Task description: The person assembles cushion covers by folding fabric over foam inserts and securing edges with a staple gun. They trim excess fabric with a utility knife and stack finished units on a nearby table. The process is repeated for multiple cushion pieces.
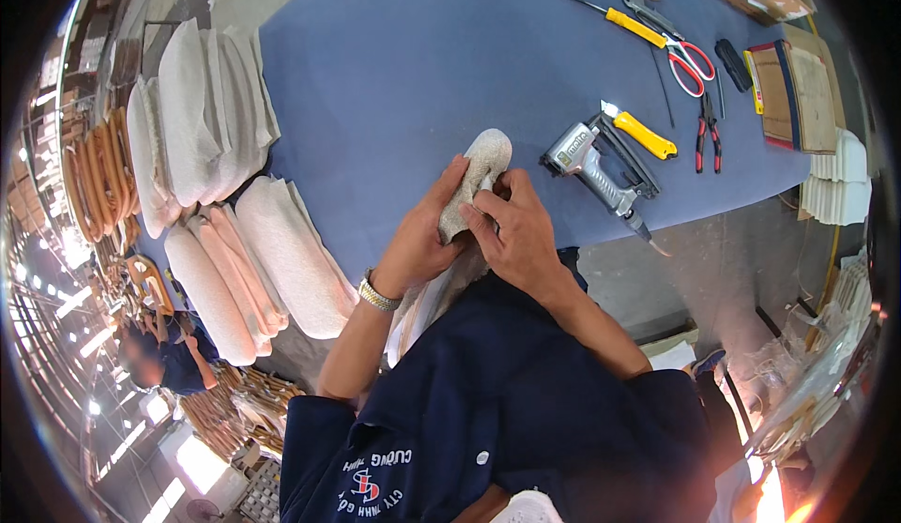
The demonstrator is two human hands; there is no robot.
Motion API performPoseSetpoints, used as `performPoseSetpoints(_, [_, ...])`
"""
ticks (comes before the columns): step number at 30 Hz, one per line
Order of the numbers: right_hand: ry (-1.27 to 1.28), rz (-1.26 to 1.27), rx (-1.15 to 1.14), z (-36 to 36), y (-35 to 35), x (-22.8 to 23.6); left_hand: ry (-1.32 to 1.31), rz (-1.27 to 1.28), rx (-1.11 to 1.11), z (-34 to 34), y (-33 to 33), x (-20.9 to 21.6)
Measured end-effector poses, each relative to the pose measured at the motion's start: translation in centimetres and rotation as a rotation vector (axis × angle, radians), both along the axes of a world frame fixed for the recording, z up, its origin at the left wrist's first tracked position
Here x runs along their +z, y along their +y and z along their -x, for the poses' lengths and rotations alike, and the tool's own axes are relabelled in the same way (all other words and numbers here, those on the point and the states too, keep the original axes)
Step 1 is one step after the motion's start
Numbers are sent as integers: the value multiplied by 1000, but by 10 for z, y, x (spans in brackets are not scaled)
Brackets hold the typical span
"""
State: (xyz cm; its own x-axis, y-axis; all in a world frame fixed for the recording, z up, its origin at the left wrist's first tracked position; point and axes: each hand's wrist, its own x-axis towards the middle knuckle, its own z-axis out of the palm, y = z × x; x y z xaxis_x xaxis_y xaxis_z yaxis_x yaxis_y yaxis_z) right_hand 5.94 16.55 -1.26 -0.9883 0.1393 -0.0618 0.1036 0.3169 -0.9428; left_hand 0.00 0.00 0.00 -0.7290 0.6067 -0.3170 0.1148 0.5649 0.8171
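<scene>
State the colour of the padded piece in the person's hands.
The padded piece is light beige-grey, finely speckled; shows best in the head view.

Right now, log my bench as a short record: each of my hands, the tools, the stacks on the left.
Left hand: gripping a pale fabric-covered piece
Right hand: pinching that piece's right edge
Surface: blue table
Tools, right side: metal staple gun, yellow cutter, red-handled scissors, red-handled pliers
Left stacks: pale padded pieces
</scene>
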Motion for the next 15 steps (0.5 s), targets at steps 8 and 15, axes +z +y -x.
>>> performPoseSetpoints(8, [7,-21,23,7,3,5,144,-80,96,-7,4,-9])
performPoseSetpoints(15, [-2,114,-43,2,8,-5,315,-62,98,-17,5,-13])
